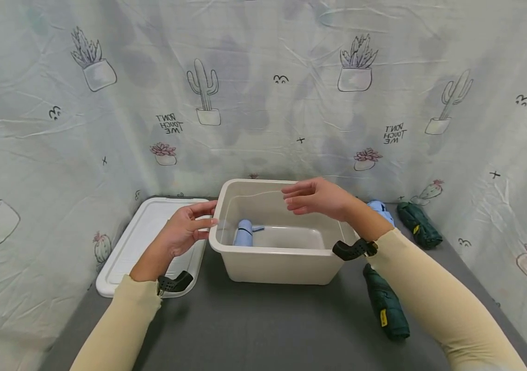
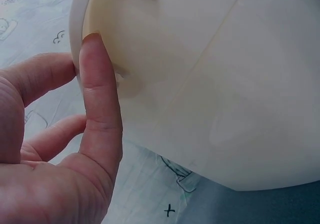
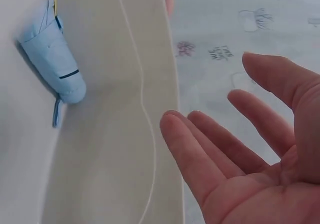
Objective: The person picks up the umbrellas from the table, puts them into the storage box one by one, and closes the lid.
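A cream plastic storage box stands on the grey table, its top uncovered. My left hand is at its left rim, thumb and fingertips holding the edge; in the left wrist view the thumb lies along the lip, forefinger on the other side. Inside the box, at the left, rests a light blue folded umbrella with a wrist strap, seen also in the right wrist view as a blue umbrella. Over the back right of the box, my right hand has its fingers loosely extended and holds nothing.
A white lid lies left of the box, partly under my left arm. To the right are a dark green folded umbrella in front, another green umbrella farther back, and a light blue one partly hidden by my right forearm. Patterned cloth hangs behind.
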